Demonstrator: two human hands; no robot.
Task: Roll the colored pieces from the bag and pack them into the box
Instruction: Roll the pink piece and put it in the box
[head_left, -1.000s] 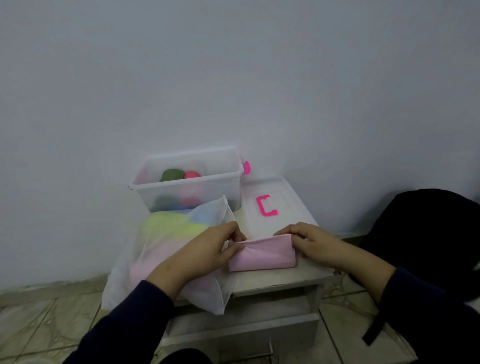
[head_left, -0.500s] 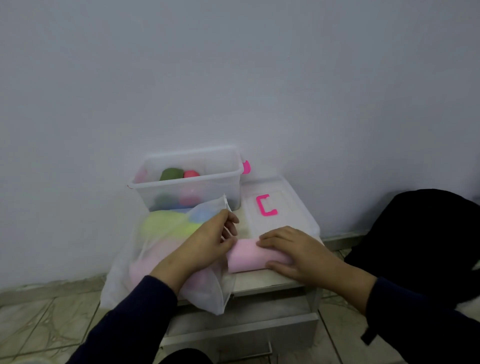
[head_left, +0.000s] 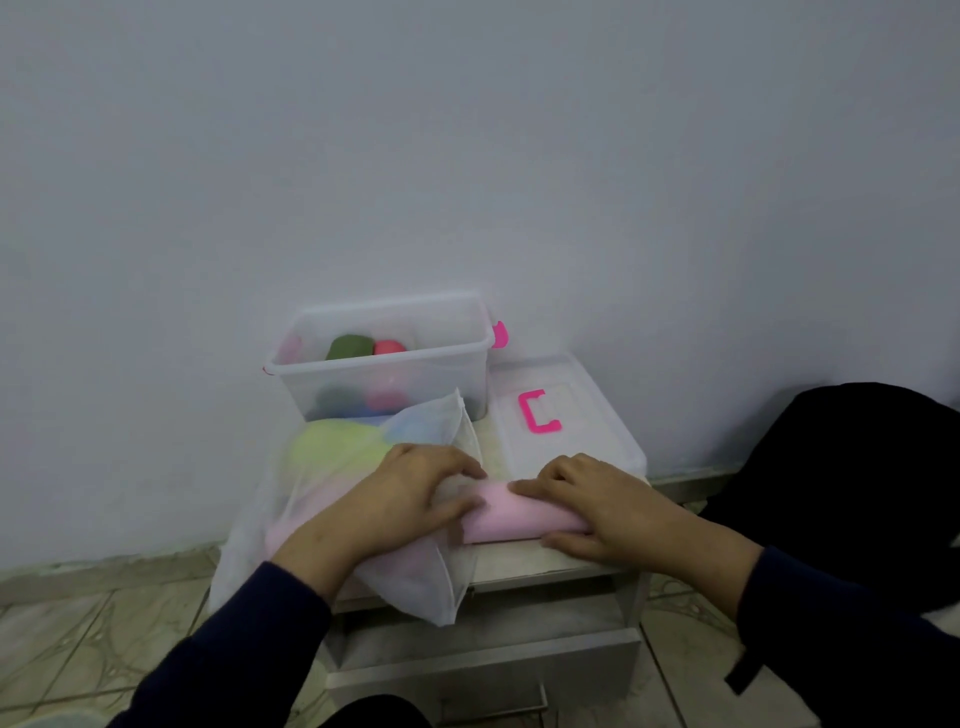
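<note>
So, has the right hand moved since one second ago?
Yes. The right hand has slid toward the person, away from the pink handle on the lid, and now lies over the pink piece.

Small cabinet with a drawer against a white wall; tiled floor; black bag at right.
</note>
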